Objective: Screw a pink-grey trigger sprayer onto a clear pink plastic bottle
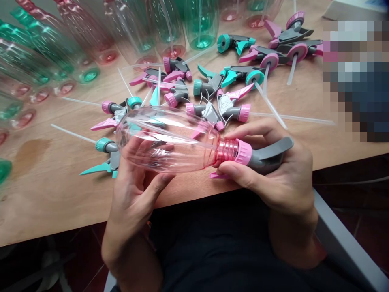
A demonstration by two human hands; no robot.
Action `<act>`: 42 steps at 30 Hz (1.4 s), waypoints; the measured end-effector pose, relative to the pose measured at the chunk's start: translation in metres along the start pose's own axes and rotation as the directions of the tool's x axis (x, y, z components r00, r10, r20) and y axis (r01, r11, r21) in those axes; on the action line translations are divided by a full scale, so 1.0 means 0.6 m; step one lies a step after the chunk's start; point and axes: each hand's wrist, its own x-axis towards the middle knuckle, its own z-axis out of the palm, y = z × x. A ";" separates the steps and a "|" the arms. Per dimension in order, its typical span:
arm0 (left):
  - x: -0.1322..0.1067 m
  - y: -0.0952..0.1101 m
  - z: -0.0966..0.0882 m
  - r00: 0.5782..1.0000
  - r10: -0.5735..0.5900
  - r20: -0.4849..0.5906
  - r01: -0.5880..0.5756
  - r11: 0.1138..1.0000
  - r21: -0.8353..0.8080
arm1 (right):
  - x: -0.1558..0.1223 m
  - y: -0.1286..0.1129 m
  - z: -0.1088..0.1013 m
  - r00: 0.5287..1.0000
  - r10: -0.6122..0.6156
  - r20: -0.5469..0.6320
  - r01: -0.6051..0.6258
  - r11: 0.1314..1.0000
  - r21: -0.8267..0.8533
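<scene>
A clear pink plastic bottle (182, 160) lies sideways in front of me, its base to the left and its threaded neck to the right. My left hand (129, 194) supports the base end, fingers curled behind and under it with the thumb below. At the neck, my right hand (285, 184) is closed round a grey trigger sprayer (267, 158) with a pink collar (244, 152). The collar sits at the mouth of the bottle, and pink threads show beside it. The sprayer's dip tube runs inside the bottle.
Several loose trigger sprayers, pink-grey and teal-grey (209, 85), lie beyond the bottle on the wooden table (69, 198). Pink and green clear bottles (202, 24) stand along the back and left. A blurred-out patch covers the right side.
</scene>
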 end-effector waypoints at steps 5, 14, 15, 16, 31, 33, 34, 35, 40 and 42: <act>0.001 0.005 0.006 0.999 0.004 -0.038 -0.005 0.999 -0.034 | -0.001 -0.005 0.000 0.999 0.039 -0.004 -0.039 0.999 -0.002; 0.002 0.006 0.008 0.999 0.025 -0.039 -0.027 0.999 -0.043 | -0.002 -0.008 -0.001 0.996 0.071 -0.050 -0.076 0.992 -0.105; 0.002 0.006 0.008 0.999 0.020 -0.046 -0.021 0.999 -0.039 | -0.002 -0.008 -0.001 0.996 0.071 -0.049 -0.076 0.991 -0.108; 0.002 0.007 0.008 0.999 0.018 -0.052 -0.020 0.999 -0.036 | -0.002 -0.008 -0.001 0.996 0.074 -0.048 -0.079 0.991 -0.111; 0.004 0.008 0.009 1.000 0.000 -0.031 -0.001 1.000 -0.022 | -0.003 -0.016 -0.006 0.993 0.112 -0.033 -0.117 0.975 -0.187; 0.005 0.008 0.008 1.000 -0.008 -0.024 0.007 1.000 -0.028 | -0.001 -0.019 -0.007 0.991 0.132 -0.015 -0.132 0.969 -0.210; 0.006 0.007 0.008 1.000 -0.014 -0.023 0.013 0.999 -0.030 | -0.001 -0.019 -0.006 0.990 0.138 -0.020 -0.140 0.968 -0.211; 0.006 0.007 0.008 1.000 -0.015 -0.022 0.014 0.999 -0.031 | 0.000 -0.019 -0.006 0.990 0.138 -0.034 -0.142 0.968 -0.206; 0.005 0.008 0.008 0.999 0.004 -0.043 -0.006 0.999 -0.032 | 0.002 -0.017 -0.009 0.994 0.108 -0.015 -0.108 0.965 -0.238; 0.004 0.007 0.008 0.999 -0.020 -0.034 0.019 0.999 -0.035 | 0.002 -0.017 -0.011 0.995 0.095 0.004 -0.090 0.962 -0.257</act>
